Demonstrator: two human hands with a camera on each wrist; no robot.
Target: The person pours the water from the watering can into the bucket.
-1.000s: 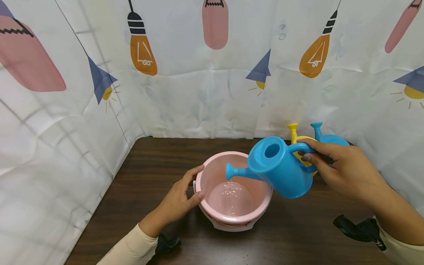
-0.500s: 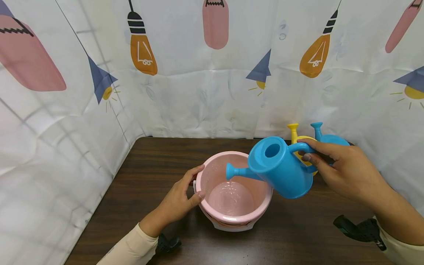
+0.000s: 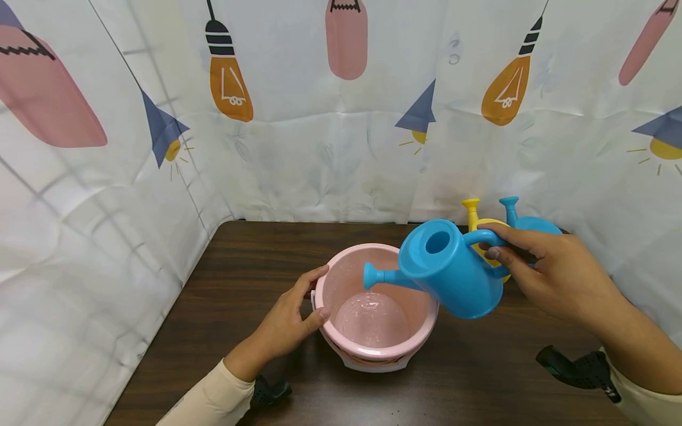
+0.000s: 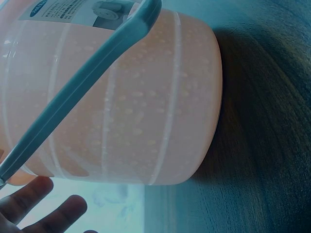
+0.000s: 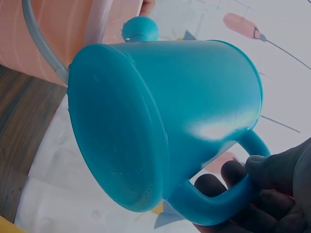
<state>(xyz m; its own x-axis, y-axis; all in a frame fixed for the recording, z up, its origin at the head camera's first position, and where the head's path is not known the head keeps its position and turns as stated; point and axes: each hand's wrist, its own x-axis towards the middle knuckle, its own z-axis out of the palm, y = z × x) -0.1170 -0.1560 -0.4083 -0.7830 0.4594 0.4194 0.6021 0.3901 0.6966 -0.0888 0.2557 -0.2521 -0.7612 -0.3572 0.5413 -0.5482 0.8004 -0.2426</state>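
My right hand (image 3: 554, 278) grips the looped handle of a blue watering can (image 3: 453, 278), with fingers and thumb around it. The can tilts left, its spout head (image 3: 373, 276) over the mouth of a pink bucket (image 3: 341, 337). Shallow clear water (image 3: 373, 322) with small ripples covers the bucket's bottom. On the bucket's left rim rests my left hand (image 3: 285, 322), thumb and forefinger spread along it. The left wrist view shows two fairly straight fingers (image 4: 58, 213) beside the bucket wall (image 4: 131, 111). Droplets cling to the can's base (image 5: 116, 131) in the right wrist view.
Behind my right hand stand a yellow watering can (image 3: 473, 213) and a second blue watering can (image 3: 535, 223). The dark wooden table (image 3: 256, 254) meets a printed white curtain (image 3: 319, 165) at the back and left. A pale bucket handle (image 4: 82, 87) hangs along the bucket's side.
Both hands, the tilted can and the bucket stay put. A thin trickle seen below the spout half a second ago is hardly visible now, and the ripples look smaller.
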